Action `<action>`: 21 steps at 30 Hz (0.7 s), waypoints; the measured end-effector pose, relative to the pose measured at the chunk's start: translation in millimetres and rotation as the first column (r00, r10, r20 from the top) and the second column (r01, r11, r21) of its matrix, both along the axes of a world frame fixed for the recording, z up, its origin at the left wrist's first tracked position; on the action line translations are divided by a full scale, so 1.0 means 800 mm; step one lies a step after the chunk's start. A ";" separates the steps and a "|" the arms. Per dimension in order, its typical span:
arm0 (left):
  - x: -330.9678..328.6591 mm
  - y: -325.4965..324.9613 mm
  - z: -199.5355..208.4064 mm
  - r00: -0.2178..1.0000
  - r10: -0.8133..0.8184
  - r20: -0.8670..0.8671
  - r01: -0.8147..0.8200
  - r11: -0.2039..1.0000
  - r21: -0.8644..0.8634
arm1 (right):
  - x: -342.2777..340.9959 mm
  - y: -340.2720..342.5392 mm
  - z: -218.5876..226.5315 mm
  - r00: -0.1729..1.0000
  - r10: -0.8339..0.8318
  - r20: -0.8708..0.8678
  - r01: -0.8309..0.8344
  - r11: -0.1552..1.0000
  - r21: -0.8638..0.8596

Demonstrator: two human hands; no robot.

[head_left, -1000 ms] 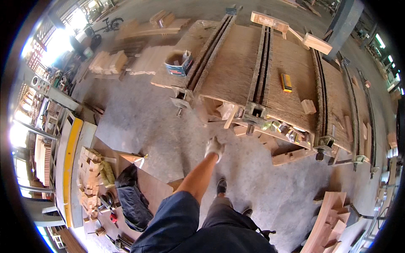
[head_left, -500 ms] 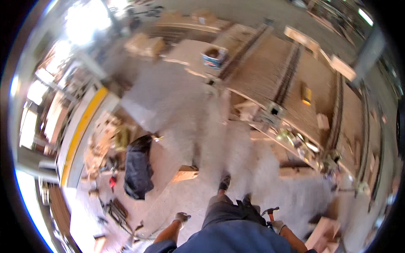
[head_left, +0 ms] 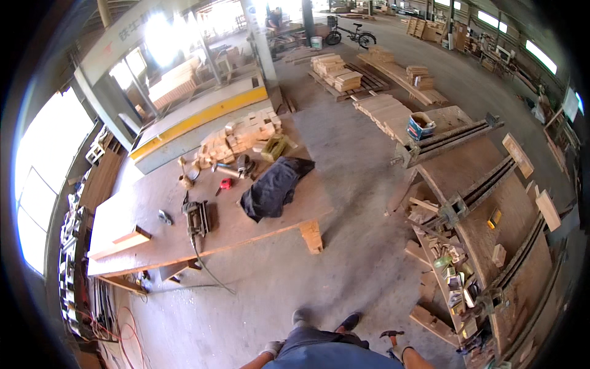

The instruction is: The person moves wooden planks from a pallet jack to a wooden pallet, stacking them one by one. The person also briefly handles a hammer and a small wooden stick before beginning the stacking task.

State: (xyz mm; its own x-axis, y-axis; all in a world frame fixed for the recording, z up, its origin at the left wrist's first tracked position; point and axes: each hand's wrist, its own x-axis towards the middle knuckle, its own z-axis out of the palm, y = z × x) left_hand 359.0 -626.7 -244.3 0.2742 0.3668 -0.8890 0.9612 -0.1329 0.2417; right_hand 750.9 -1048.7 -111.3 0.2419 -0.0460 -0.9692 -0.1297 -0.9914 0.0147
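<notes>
My right hand (head_left: pixel 399 353), in a pale glove, is closed around a hammer (head_left: pixel 392 336) beside my right hip; its dark head points up and its handle is partly hidden by the hand. On the other side, my gloved left hand (head_left: pixel 272 349) hangs by my left thigh, fingers loose, with nothing visible in it. Neither hand touches a bench. Ahead to the left stands a wooden worktable (head_left: pixel 178 243). On it lie a dark cloth (head_left: pixel 278 187), a corded power tool (head_left: pixel 196 218), a red tape measure (head_left: pixel 226 183) and a pile of wood blocks (head_left: pixel 239 138).
To the right stands a clamping bench (head_left: pixel 473 166) with metal bars, a yellow tool (head_left: pixel 494 218) and a paint bucket (head_left: pixel 420 125). Wood offcuts (head_left: pixel 455 277) fill its near edge. Stacked boards (head_left: pixel 335 72) lie farther off. A hose (head_left: pixel 212 278) trails off the worktable.
My view has swung left and up, so the worktable and far hall show more fully and the clamping bench sits farther right. The hammer stays in my right hand.
</notes>
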 end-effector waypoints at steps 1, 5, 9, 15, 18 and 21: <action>-0.007 0.002 0.016 0.999 -0.032 0.039 0.032 0.999 0.000 | -0.006 0.007 0.013 0.994 0.091 0.058 -0.093 0.995 0.037; -0.005 0.010 0.083 0.874 0.467 0.134 -0.436 0.876 -0.206 | -0.044 -0.030 -0.051 0.900 0.187 0.393 -0.291 0.930 0.223; -0.091 0.012 0.043 0.719 0.622 0.308 -0.587 0.782 -0.209 | -0.065 0.061 -0.045 0.945 0.293 0.149 -0.311 0.943 0.119; -0.225 0.033 0.137 0.561 0.760 0.329 -0.742 0.637 -0.207 | -0.181 0.324 0.104 0.893 0.449 0.029 -0.444 0.889 -0.111; -0.309 0.034 0.117 0.356 0.907 0.223 -0.901 0.397 -0.176 | -0.195 0.405 0.090 0.729 0.659 0.186 -0.685 0.695 0.219; -0.407 0.016 0.100 0.397 0.905 0.153 -0.917 0.384 0.109 | -0.266 0.540 0.195 0.654 0.628 0.422 -0.756 0.511 0.409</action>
